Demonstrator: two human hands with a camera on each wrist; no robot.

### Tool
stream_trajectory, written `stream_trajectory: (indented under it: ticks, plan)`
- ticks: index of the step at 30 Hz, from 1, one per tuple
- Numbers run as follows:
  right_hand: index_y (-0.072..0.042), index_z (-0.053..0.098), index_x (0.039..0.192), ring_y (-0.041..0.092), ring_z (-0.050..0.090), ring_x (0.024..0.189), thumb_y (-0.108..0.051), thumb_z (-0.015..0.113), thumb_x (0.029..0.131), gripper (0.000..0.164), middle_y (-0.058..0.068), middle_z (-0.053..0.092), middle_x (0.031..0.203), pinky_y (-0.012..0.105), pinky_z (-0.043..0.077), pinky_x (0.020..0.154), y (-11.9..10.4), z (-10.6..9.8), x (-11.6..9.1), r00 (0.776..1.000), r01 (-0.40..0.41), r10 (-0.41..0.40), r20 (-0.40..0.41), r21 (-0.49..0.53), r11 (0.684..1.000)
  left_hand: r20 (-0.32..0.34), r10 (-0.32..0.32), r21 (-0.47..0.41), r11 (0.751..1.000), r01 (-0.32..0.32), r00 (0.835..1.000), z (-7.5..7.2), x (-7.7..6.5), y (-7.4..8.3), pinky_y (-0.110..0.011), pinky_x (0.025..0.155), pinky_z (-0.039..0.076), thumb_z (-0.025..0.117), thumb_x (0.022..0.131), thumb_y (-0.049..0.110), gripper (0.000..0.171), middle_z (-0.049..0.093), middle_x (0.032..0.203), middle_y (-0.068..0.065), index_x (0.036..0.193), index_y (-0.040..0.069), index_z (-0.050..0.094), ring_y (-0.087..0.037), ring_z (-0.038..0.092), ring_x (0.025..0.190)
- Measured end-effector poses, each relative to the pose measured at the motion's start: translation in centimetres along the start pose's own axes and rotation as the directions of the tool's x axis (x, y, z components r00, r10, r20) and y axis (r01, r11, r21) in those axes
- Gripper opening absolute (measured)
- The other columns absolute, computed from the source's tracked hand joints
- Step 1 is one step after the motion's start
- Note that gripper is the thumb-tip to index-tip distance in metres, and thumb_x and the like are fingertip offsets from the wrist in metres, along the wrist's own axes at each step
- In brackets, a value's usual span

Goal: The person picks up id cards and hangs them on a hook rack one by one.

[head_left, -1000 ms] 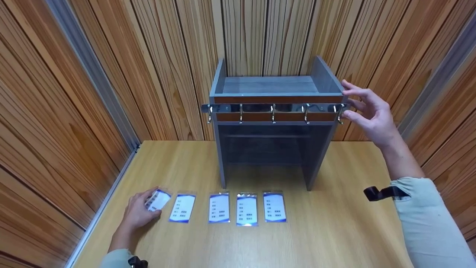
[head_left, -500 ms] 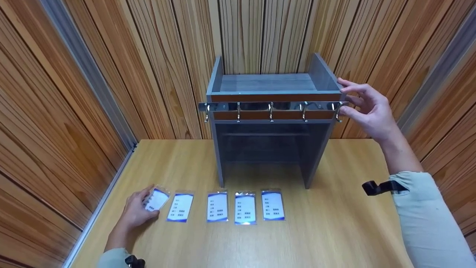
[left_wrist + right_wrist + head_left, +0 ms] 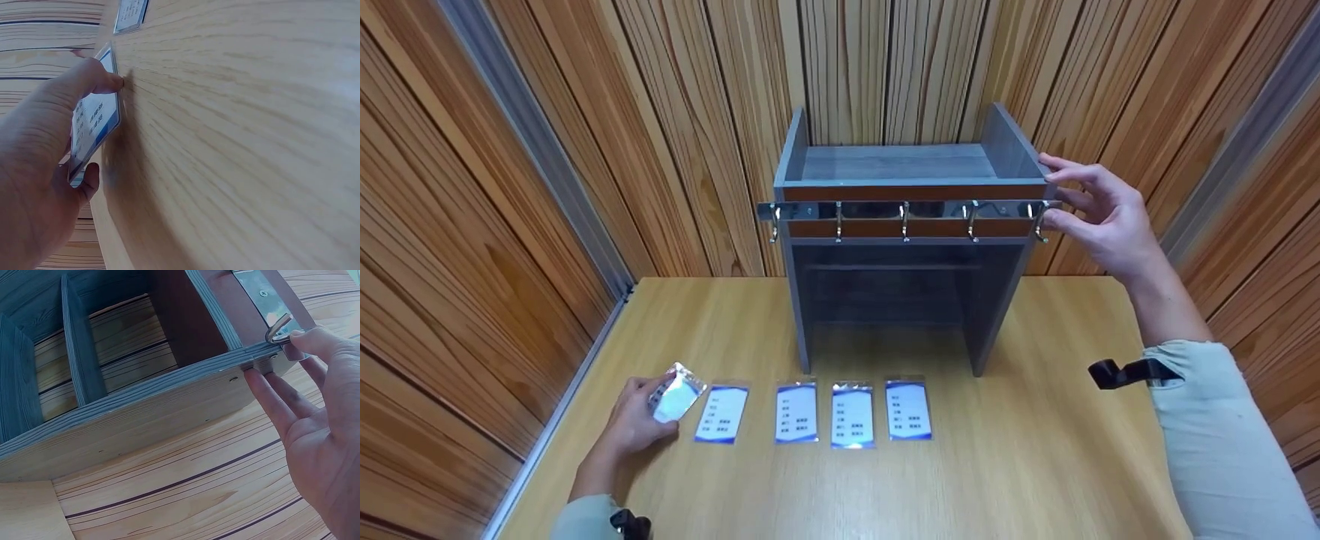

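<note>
My left hand (image 3: 630, 420) pinches a clear-sleeved badge card (image 3: 678, 399) by its edges at the left of the row. The left wrist view shows the card (image 3: 93, 121) tilted up on edge, the thumb on one edge and a fingertip at the lower corner. My right hand (image 3: 1106, 217) holds the upper right corner of a grey shelf unit (image 3: 1006, 281). In the right wrist view the thumb presses by the end hook (image 3: 277, 334), while other fingers touch the outer side panel (image 3: 169, 405). A metal hook rail (image 3: 870, 211) runs across the unit's front.
Several more badge cards lie in a row on the wooden table (image 3: 840, 495), from the card (image 3: 721, 414) beside my left hand to the rightmost card (image 3: 908, 410). The shelf unit stands behind them. Wood-panelled walls (image 3: 720, 135) enclose the back and sides.
The card in my left hand has tilted up and now catches a bright glare. My right hand keeps its hold at the shelf corner. The whole view has shifted slightly.
</note>
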State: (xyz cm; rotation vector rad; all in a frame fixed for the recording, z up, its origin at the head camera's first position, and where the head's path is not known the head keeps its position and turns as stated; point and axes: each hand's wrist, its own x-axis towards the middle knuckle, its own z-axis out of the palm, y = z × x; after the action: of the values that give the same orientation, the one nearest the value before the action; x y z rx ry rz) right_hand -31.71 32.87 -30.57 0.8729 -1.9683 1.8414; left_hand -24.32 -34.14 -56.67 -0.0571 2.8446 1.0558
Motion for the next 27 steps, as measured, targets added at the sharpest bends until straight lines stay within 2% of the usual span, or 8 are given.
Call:
stream_trajectory:
  ticks: [3,14,23,27]
  plan:
    - [0.009,0.053,0.132,0.020,0.061,0.133,0.015,0.061,0.090,0.043,0.018,0.045,0.157,0.025,0.056,0.095,-0.08,0.01,0.08,1.000,0.004,-0.004,0.003,0.002,1.000,0.017,-0.010,-0.011,1.000,0.010,1.000,-0.14,-0.02,0.13,-0.054,0.100,0.038,0.083,0.080,0.022,0.093,0.032,0.145,-0.020,0.159,0.027,0.033,-0.041,0.039,0.126]
    - [0.007,0.054,0.133,0.019,0.060,0.134,0.014,0.061,0.090,0.044,0.016,0.044,0.158,0.024,0.056,0.094,-0.09,-0.06,-0.14,1.000,-0.007,0.007,0.012,0.011,1.000,0.026,-0.017,-0.022,1.000,0.018,1.000,-0.06,0.00,0.12,-0.049,0.097,0.037,0.083,0.080,0.022,0.094,0.033,0.142,-0.020,0.159,0.029,0.031,-0.038,0.040,0.122]
    - [0.009,0.053,0.132,0.021,0.061,0.133,0.015,0.060,0.090,0.043,0.018,0.045,0.157,0.025,0.057,0.094,-0.07,0.04,0.00,1.000,0.006,-0.006,0.008,0.001,1.000,-0.002,0.016,-0.056,0.998,-0.017,1.000,-0.65,-0.08,0.54,-0.056,0.098,0.036,0.082,0.082,0.021,0.094,0.032,0.142,-0.021,0.159,0.037,0.030,-0.041,0.037,0.124]
    - [0.008,0.053,0.132,0.020,0.061,0.134,0.016,0.059,0.090,0.043,0.018,0.043,0.158,0.024,0.057,0.093,-0.10,-0.06,0.02,1.000,0.009,-0.009,0.019,0.007,1.000,-0.019,0.042,-0.066,0.997,-0.043,0.999,-0.76,-0.13,0.80,-0.056,0.097,0.036,0.082,0.083,0.021,0.095,0.033,0.141,-0.021,0.158,0.040,0.028,-0.042,0.037,0.125]
